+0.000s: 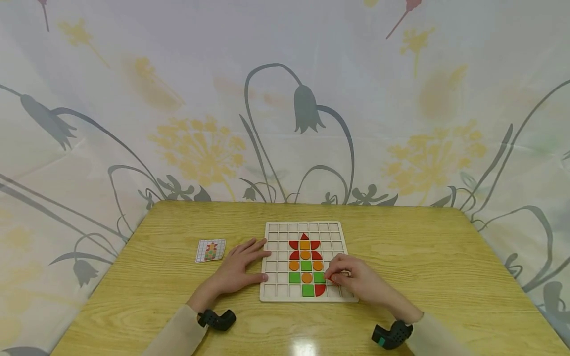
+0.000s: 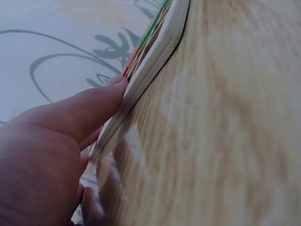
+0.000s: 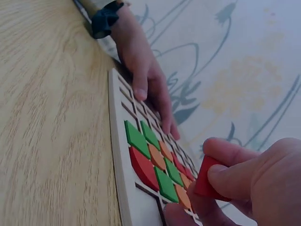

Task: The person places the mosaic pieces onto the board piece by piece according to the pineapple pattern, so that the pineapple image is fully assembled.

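Observation:
A white gridded board [image 1: 289,299] lies on the table, bearing a figure of red, orange and green tiles. At its left edge my left hand [image 1: 238,266] rests with fingers spread, the thumb [image 2: 101,101] against the rim in the left wrist view. Over the lower right part of the board, my right hand [image 1: 358,278] pinches a red tile [image 3: 203,184] between thumb and fingers, which hide part of its shape. Close to that hand are a green square [image 1: 319,278] and a red rounded tile [image 1: 320,290] in the lowest tile row, beside another green square [image 1: 308,290].
A small card [image 1: 210,251] with a printed grid and coloured figure lies left of the board, near my left fingers. The wooden table [image 1: 423,257] reaches back to a patterned cloth wall [image 1: 285,148]. Each wrist wears a black device [image 1: 218,320].

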Motion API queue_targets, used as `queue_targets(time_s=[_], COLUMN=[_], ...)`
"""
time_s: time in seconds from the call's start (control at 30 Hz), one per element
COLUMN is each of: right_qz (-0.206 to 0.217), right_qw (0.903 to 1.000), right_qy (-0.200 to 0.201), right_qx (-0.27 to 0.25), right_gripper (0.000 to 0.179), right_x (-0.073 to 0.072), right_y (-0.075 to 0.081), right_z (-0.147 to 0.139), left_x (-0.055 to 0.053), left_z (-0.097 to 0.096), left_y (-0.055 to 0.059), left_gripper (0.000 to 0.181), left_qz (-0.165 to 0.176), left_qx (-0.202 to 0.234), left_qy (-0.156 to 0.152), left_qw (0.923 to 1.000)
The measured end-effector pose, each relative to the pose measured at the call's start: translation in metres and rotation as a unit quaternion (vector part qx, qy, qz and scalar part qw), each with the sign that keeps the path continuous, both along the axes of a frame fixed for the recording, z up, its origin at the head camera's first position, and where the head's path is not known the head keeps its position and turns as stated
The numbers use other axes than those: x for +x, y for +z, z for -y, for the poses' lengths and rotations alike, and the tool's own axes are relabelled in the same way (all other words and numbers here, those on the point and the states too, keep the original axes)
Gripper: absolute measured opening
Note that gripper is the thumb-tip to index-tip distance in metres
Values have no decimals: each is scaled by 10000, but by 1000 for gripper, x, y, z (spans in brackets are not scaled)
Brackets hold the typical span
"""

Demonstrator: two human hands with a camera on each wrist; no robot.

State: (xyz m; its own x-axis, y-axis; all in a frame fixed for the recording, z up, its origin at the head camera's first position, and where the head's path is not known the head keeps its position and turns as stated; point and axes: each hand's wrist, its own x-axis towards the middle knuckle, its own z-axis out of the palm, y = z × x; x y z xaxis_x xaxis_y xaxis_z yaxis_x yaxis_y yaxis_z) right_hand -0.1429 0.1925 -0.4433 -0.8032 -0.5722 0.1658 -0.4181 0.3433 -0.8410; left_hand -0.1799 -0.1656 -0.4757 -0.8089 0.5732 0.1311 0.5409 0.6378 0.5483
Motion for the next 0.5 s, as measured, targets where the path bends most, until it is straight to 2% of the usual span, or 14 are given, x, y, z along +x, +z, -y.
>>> queue_targets(time_s=[0.17, 0.27, 0.5], right_qz=[-102, 5, 848], right_qw=[9999, 9998, 9938], right_qy=[-65, -200, -615], right_qx=[124, 84, -369], right_gripper=[15, 14, 17], right_x=[-1, -1, -3], right_y=[-2, -1, 0], right_z=[11, 18, 32], left_x=[1, 1, 0], left_z=[0, 1, 1], left_y=[1, 0, 0], left_gripper=[59, 60, 59], left_qz=[39, 72, 0], left_qx=[-5, -18, -41], left_qy=[1, 14, 33], left_qw=[10000, 10000, 10000])
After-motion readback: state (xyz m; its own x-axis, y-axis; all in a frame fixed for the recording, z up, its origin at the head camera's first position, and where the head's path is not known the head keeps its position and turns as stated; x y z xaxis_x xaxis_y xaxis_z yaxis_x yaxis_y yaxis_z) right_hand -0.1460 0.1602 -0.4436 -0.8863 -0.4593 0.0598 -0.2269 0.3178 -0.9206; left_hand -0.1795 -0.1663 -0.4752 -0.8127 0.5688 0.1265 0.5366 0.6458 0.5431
